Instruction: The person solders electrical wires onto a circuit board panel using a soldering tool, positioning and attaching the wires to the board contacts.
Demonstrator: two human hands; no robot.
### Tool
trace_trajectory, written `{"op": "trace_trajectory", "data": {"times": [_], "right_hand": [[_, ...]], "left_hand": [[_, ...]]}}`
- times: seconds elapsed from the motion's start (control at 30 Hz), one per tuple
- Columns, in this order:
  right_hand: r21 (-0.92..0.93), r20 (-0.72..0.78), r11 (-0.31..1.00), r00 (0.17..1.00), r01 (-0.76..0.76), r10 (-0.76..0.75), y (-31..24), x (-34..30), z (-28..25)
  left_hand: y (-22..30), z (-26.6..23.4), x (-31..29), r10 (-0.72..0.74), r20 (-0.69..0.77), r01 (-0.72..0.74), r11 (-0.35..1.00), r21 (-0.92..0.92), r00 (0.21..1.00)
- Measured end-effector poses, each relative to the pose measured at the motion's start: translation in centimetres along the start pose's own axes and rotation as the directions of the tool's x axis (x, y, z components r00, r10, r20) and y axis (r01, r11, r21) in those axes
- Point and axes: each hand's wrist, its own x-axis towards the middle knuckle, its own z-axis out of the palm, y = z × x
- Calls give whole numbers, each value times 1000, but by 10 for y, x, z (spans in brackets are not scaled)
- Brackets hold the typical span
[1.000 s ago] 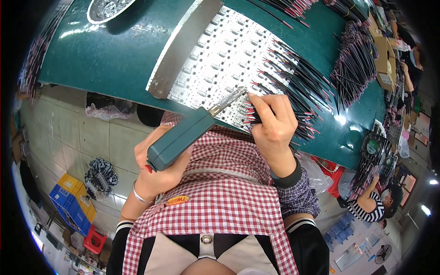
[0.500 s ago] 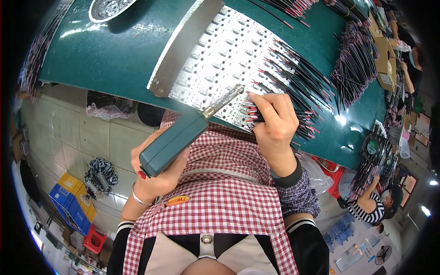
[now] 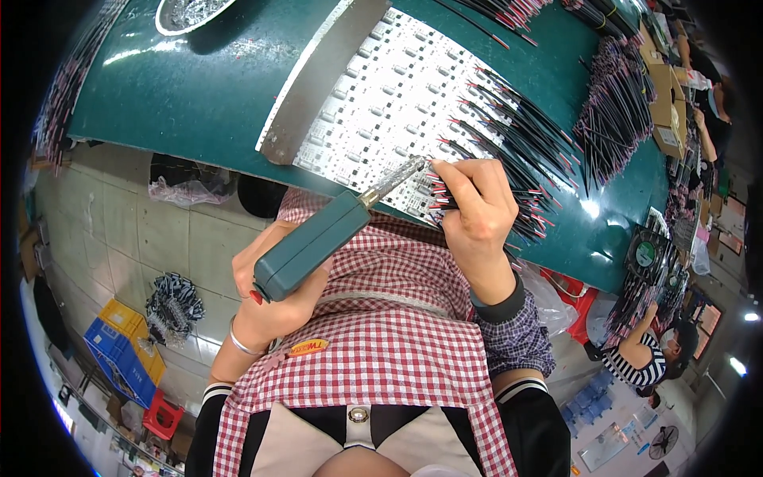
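Observation:
My left hand (image 3: 274, 294) is wrapped round the green body of a soldering gun (image 3: 314, 245). Its metal tip reaches the lower right part of a white circuit board panel (image 3: 397, 87), close to my right fingertips. My right hand (image 3: 479, 207) is closed, with thumb and index finger pinched at the panel's edge; black and red wires (image 3: 443, 191) show under and beside the fingers. Along the panel's right side lie several black wire pairs (image 3: 517, 119) with red and white ends. A grey-brown strip (image 3: 318, 87) rests along the panel's left edge.
A white bowl (image 3: 189, 17) of silvery scraps stands on the green table (image 3: 175, 95). A large wire bundle (image 3: 616, 111) and a cardboard box (image 3: 669, 107) lie to the right. Crates (image 3: 123, 354) stand on the floor at left. Another person (image 3: 664, 354) sits at far right.
The soldering gun in my left hand has moved slightly right, its tip now nearer my right fingertips. My right hand has barely moved.

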Motion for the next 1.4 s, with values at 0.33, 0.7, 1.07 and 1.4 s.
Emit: {"op": "trace_trajectory", "data": {"times": [0.33, 0.7, 1.07, 1.4], "right_hand": [[40, 28, 998, 998, -55, 54, -1, -3, -2], [-17, 37, 1000, 999, 9, -8, -3, -11, -5], [-14, -4, 999, 1000, 30, -30, -10, -12, 0], [18, -36, 1000, 999, 8, -8, -13, -10, 0]], "left_hand": [[-6, -3, -17, -112, -92, 108, 993, -43, 989], [-9, -4, -25, -131, -97, 127, 991, -50, 987], [-12, -2, -27, -119, -119, 117, 993, -27, 986], [-12, 0, -25, -141, -105, 133, 988, -82, 984]]}}
